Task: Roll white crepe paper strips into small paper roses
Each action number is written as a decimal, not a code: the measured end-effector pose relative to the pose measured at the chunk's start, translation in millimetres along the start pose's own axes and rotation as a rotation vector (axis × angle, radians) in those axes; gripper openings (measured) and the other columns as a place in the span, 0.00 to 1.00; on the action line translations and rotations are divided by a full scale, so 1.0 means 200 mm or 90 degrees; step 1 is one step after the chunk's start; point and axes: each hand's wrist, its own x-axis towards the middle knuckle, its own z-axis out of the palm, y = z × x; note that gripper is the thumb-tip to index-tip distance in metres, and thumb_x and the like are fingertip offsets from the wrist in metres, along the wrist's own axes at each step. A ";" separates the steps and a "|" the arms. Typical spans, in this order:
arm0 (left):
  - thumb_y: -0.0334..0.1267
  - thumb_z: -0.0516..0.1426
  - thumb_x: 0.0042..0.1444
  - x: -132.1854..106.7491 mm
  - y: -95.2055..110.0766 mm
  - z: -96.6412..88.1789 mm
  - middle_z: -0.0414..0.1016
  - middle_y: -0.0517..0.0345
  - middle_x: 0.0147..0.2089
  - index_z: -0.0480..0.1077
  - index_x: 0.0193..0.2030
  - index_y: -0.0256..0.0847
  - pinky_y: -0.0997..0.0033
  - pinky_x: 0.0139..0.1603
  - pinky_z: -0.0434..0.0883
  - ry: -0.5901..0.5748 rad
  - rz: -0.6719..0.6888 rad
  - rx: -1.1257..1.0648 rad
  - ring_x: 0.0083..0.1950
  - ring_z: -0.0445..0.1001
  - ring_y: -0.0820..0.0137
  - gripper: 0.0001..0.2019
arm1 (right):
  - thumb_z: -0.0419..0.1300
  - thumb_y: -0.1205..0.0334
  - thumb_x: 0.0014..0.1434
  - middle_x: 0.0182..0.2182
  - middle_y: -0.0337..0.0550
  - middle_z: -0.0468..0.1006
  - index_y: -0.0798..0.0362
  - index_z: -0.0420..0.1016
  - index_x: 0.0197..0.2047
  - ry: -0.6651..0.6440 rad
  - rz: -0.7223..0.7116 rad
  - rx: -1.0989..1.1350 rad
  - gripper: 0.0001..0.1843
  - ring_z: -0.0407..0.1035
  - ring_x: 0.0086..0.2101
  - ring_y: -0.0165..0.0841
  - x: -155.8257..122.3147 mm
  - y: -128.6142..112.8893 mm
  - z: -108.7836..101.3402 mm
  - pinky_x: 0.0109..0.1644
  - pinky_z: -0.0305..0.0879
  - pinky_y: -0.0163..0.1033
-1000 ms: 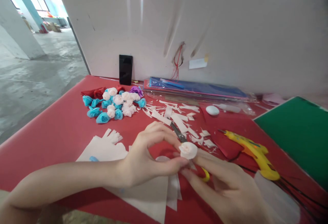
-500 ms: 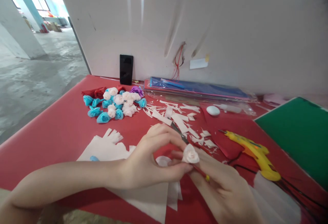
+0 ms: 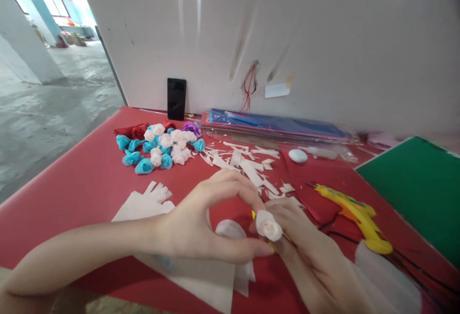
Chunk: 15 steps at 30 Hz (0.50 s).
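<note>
A small pale pink-white paper rose [image 3: 269, 229] stands between my two hands, with one outer petal spread toward the upper left. My left hand [image 3: 208, 218] curves round it, index fingertip at the petal's top edge and thumb just below the flower. Folded fingers of my right hand [image 3: 305, 242] hold the rose from behind and beneath; its base is hidden. Small yellow bits of something I cannot make out show beside the flower and by my left thumb. Under my hands lie white paper sheets [image 3: 201, 280] and a rounded translucent petal [image 3: 230, 228].
Finished paper roses in blue [image 3: 144, 166], white, red and purple cluster at the back left. Paper scraps [image 3: 251, 170] litter the middle. A yellow glue gun [image 3: 359, 213] with dark cords and a green board [image 3: 413, 189] are right. A phone [image 3: 176, 98] leans on the wall.
The rose has turned and tilted in my hands, its petal now pointing up-left. My left index finger and thumb have spread farther apart. The red stick seen below the rose is hidden now.
</note>
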 end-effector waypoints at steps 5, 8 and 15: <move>0.28 0.61 0.42 0.01 0.03 -0.01 0.65 0.59 0.30 0.65 0.28 0.36 0.72 0.43 0.65 -0.035 -0.038 -0.041 0.34 0.64 0.74 0.08 | 0.46 0.73 0.57 0.25 0.38 0.69 0.49 0.61 0.32 -0.026 -0.020 -0.065 0.09 0.67 0.31 0.33 -0.02 0.00 -0.02 0.33 0.68 0.36; 0.28 0.60 0.43 0.01 0.04 -0.02 0.65 0.60 0.29 0.65 0.27 0.37 0.72 0.42 0.64 -0.062 -0.081 -0.078 0.34 0.64 0.74 0.06 | 0.46 0.72 0.57 0.25 0.39 0.71 0.48 0.62 0.33 -0.018 -0.061 -0.080 0.10 0.69 0.33 0.35 -0.02 -0.01 -0.03 0.32 0.68 0.37; 0.31 0.57 0.47 0.02 0.04 -0.03 0.65 0.58 0.30 0.63 0.27 0.38 0.72 0.40 0.64 -0.129 -0.180 -0.122 0.35 0.65 0.72 0.04 | 0.44 0.70 0.58 0.21 0.37 0.71 0.47 0.62 0.28 -0.013 -0.078 -0.040 0.12 0.69 0.25 0.32 0.01 -0.03 -0.04 0.28 0.70 0.35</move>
